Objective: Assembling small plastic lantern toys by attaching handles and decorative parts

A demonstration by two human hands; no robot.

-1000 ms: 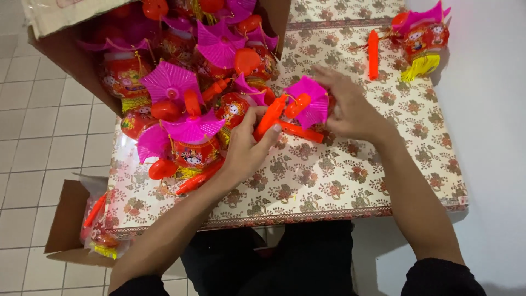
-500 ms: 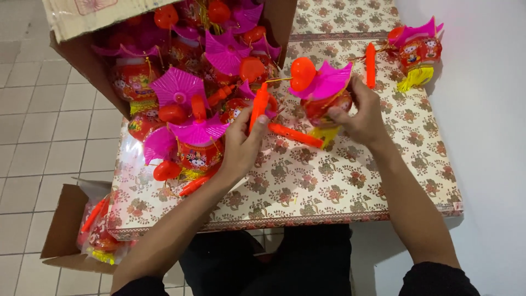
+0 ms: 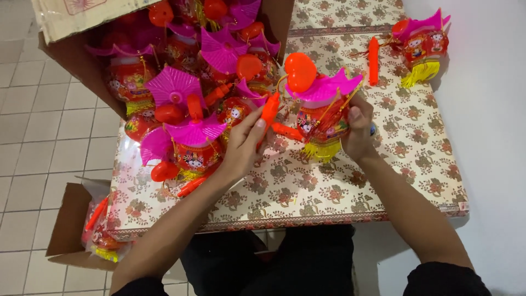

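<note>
toy lantern (image 3: 323, 118) held upright above counter (image 3: 405, 159), just right of open box (image 3: 82, 60). right hand (image 3: 357, 131) grip closed on lantern body; left hand (image 3: 244, 145) pinching orange handle stick (image 3: 269, 112). prob. light, thin plastic, fragile canopy & tassel; best taken by body/stick.

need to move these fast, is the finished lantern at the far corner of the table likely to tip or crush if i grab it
The lantern looks like thin plastic, so probably light and easily dented. Its yellow tassel would flop. Lying on its side, it may roll when nudged.
</note>
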